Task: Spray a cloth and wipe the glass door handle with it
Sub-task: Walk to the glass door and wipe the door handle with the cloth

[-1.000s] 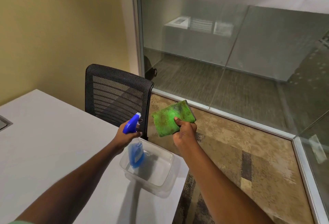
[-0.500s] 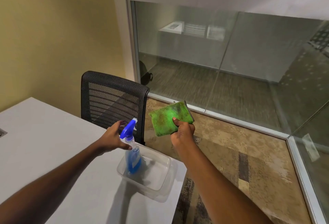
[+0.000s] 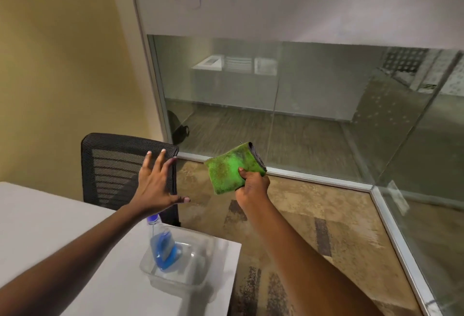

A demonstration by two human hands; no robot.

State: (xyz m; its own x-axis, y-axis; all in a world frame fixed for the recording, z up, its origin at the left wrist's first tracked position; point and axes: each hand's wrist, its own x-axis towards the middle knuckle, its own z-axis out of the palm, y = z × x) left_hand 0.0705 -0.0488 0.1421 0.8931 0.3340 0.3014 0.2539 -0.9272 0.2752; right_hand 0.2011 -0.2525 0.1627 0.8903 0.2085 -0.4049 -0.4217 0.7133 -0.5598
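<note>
Fingers of left hand (image 3: 155, 191) splayed (empty); right hand (image 3: 252, 186) grips cloth (image 3: 232, 167).

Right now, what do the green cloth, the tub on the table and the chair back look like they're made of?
Green cloth: fluffy microfibre, judging by its short fuzzy pile, with darker soiled patches. Tub: clear, glossy plastic, likely, since the table shows through its walls. Chair back: black woven mesh, matte, with its ribs visible through it.

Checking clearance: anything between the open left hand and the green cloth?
Nothing; head view shows only carpet behind the gap between left hand and folded green microfibre cloth.
</note>
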